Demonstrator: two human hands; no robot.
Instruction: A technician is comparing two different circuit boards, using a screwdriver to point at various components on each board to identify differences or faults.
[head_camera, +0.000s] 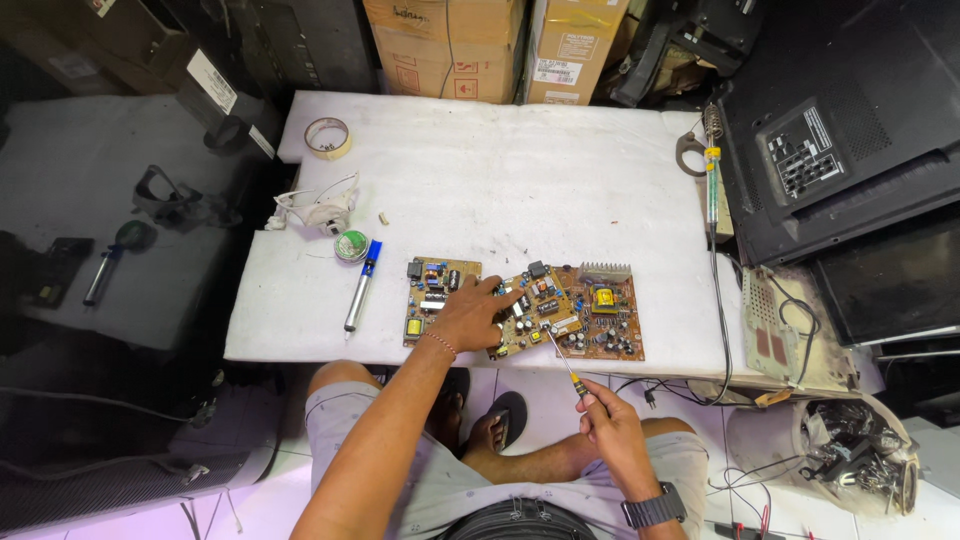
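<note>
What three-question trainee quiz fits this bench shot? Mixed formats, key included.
1. True or false: the left hand presses on the brown circuit board.
2. The right hand holds: A) thin screwdriver B) ring of tape C) blue-tipped desoldering pump.
3. Fill in: the beige ring of tape lies near the white foam table's far ____ corner.

Key: 1 true; 2 A; 3 left.
</note>
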